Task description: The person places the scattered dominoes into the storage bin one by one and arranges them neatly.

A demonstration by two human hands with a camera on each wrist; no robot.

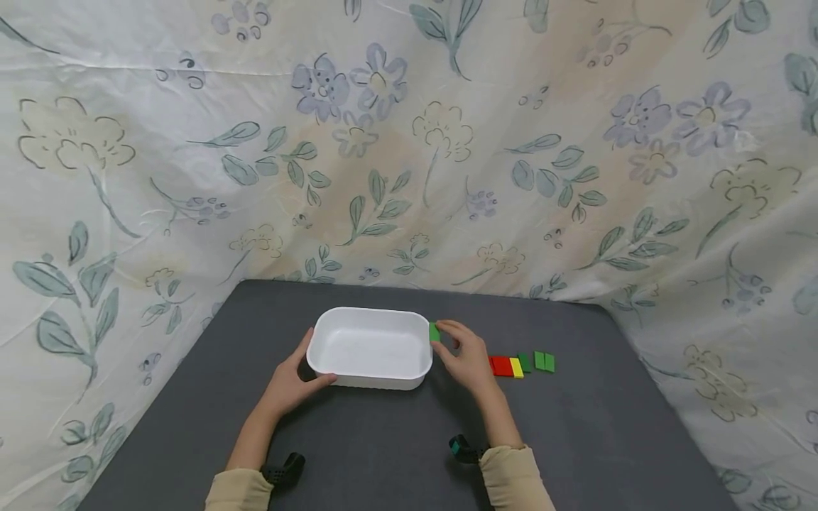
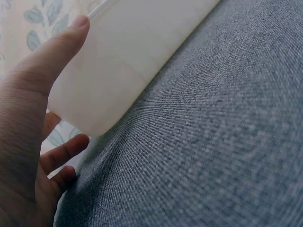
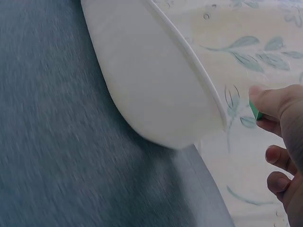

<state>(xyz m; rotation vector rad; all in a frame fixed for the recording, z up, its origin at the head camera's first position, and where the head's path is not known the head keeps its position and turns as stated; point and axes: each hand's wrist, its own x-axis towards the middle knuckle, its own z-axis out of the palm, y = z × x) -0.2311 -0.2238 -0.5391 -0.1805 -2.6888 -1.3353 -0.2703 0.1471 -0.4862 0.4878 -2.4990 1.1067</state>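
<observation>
A white rectangular plastic tub sits on the dark grey cloth. My left hand holds its left end, the thumb along the front side near the rim and the fingers round the corner; two lower fingers are off the wall in the left wrist view. Beyond the tub's right end, my right hand pinches a small green tile between thumb and forefinger, right at the rim. In the right wrist view the same green tile shows only partly behind the thumb, the other fingers loosely curled.
Right of my right hand lie red tiles, a yellow tile, a dark green tile and two green tiles. The grey table ends at a floral curtain behind and on both sides.
</observation>
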